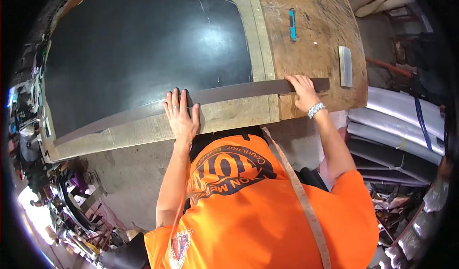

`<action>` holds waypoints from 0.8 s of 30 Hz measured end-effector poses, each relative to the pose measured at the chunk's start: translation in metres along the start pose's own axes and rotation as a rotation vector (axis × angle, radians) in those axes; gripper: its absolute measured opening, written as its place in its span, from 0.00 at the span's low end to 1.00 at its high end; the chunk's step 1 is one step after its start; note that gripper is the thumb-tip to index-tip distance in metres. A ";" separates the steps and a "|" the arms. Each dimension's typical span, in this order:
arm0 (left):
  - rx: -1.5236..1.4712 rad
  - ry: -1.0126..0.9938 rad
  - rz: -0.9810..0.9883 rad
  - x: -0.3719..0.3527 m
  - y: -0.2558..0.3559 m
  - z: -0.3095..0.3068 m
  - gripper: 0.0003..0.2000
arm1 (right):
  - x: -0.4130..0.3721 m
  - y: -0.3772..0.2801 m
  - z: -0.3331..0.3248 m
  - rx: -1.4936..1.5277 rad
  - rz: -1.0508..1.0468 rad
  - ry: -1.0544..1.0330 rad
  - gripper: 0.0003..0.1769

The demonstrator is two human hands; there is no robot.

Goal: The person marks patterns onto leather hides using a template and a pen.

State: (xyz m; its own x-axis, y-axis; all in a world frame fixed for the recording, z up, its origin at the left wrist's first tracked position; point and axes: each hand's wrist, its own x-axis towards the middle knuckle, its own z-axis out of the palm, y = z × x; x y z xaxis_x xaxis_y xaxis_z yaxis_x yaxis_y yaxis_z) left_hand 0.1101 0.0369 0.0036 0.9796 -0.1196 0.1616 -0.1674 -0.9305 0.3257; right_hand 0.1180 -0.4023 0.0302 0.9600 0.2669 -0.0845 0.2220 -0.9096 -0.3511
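Observation:
A large black sheet (pixel 143 44) lies flat on the worktable (pixel 311 25). Along its near edge runs a long dark straight strip (pixel 234 92), reaching past the sheet onto the wood at the right. My left hand (pixel 182 116) lies on the strip and the sheet's edge, its fingers spread and pointing away from me. Near the strip's right end, my right hand (pixel 304 93) grips it, with fingers over the top and the thumb hidden from view. A teal cutter (pixel 292 25) rests on the wood beyond my right hand.
A grey metal block (pixel 345 67) sits at the table's right side. Silvery rolls (pixel 401 109) are stacked to the right, beyond the table edge. Assorted clutter (pixel 71 197) fills the lower left. A measuring tape (pixel 301 192) hangs over my orange shirt.

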 end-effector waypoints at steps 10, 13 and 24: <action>-0.149 0.077 -0.014 0.023 0.028 -0.020 0.19 | 0.018 0.011 0.013 0.233 0.068 0.046 0.26; -0.134 0.019 0.070 0.024 0.044 -0.014 0.23 | 0.052 -0.024 0.014 0.450 0.046 0.128 0.22; -0.179 -0.039 0.149 0.038 0.085 -0.001 0.17 | 0.156 -0.067 0.034 0.700 0.305 0.107 0.32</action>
State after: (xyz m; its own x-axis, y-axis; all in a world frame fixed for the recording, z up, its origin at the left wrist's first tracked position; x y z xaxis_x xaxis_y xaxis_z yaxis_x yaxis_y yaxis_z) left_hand 0.1332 -0.0467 0.0386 0.9456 -0.2673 0.1855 -0.3240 -0.8256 0.4619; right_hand 0.2476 -0.2889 0.0093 0.9806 -0.0285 -0.1940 -0.1807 -0.5153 -0.8378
